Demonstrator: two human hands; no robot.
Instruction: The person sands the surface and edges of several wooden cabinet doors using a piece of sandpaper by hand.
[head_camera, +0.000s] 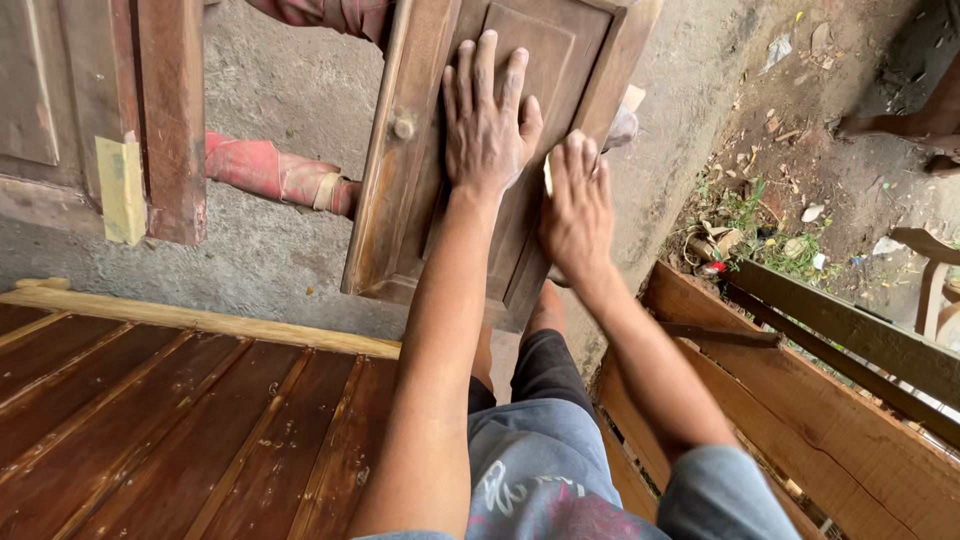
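Slatted dark wood panel (180, 420) lies lower left, glossy, ribbed. Brown panelled door (420, 200) leans on the concrete floor (280, 100), matte, dusty, with a round knob. Left hand (487, 120) flat on its recessed panel, fingers spread. Right hand (577, 205) presses pale sandpaper (548, 175), fingers closed over it.

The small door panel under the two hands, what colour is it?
The door panel is brown stained wood, seen in the head view.
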